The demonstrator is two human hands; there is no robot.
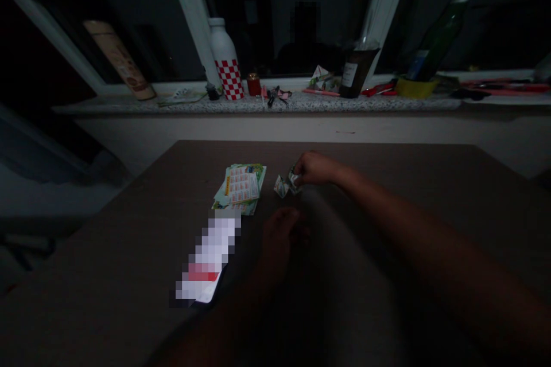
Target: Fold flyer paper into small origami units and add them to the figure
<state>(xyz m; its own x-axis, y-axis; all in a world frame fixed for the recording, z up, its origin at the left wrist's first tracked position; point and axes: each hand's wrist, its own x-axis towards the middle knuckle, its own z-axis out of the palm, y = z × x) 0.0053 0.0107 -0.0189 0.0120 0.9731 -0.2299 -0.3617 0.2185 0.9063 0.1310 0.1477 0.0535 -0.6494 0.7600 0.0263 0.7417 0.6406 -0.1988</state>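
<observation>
My right hand (317, 168) reaches over the table with its fingers pinched on a small folded printed paper (294, 181). Just left of it, and nearly touching, lies another folded paper (281, 186), creased into a pointed shape. Nearer to me is my left hand (282, 233), dim and loosely curled, thumb and fingers apart, and I see nothing in it. A loose stack of printed paper slips (242, 186), green and white with rows of figures, rests to the left of the folded pieces. Below the stack lies a phone (210, 258) with its screen lit and blurred out.
Brown table (142, 229) meets a low wall under a stone windowsill (301, 104). On the sill stand a tan flask (120, 60), a white bottle with red checks (227, 60), a small red jar (253, 85), a dark cup (356, 73) and a green bottle (443, 31). The room is dark.
</observation>
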